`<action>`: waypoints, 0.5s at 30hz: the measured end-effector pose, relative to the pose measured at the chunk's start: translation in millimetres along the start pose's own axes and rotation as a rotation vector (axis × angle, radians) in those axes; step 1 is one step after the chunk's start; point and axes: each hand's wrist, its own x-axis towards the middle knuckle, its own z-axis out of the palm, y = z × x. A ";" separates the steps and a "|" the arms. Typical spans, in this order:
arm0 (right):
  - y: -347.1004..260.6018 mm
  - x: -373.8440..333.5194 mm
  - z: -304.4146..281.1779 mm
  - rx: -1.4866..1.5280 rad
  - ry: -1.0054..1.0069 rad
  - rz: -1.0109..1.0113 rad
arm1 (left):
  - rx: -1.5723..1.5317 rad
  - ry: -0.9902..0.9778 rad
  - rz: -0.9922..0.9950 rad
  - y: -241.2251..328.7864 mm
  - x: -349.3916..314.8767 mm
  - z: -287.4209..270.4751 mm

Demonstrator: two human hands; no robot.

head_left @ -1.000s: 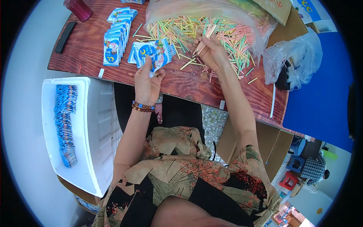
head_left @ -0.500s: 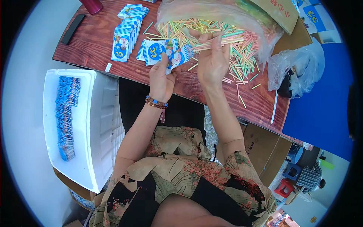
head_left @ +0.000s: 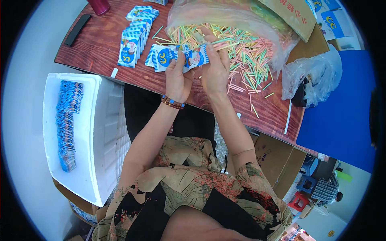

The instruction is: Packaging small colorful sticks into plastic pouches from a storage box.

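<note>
My left hand (head_left: pixel 176 80) pinches a small blue-and-white packet (head_left: pixel 196 58) over the table's front part, thumb on top. My right hand (head_left: pixel 215 72) is closed at the packet's right end, with a few thin pastel sticks (head_left: pixel 227 45) poking out beyond its fingers; whether they reach inside the packet is hidden. More of these packets (head_left: pixel 162 57) lie just left of and under the held one. Behind and right of my right hand spreads a heap of pink, yellow and green sticks (head_left: pixel 253 70), spilling from a large clear plastic bag (head_left: pixel 225 16).
An overlapping row of packets (head_left: pixel 129 47) lies at left on the wooden table (head_left: pixel 96 48), near a black bar (head_left: pixel 77 30) and a red cylinder (head_left: pixel 99 5). A white foam box (head_left: pixel 90 132) with packed blue packets stands lower left. A crumpled clear bag (head_left: pixel 321 76) lies right.
My right hand has moved left with the sticks, up against the packet's end. My left hand has shifted slightly right, and the packet now lies more level.
</note>
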 end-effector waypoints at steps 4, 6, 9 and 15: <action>-10.7 15.3 -6.8 0.184 -0.024 0.053 | -0.034 -0.114 -0.020 -3.3 12.4 -3.1; -11.7 19.3 -11.7 -0.010 -0.035 -0.005 | -0.038 -0.124 -0.035 -6.8 15.9 -1.7; -7.7 20.8 -18.1 -0.133 -0.058 -0.039 | -0.031 -0.137 -0.040 -9.0 18.1 0.7; -15.7 22.8 -17.7 -0.352 -0.116 -0.080 | -0.092 -0.179 -0.074 -12.3 18.5 -0.6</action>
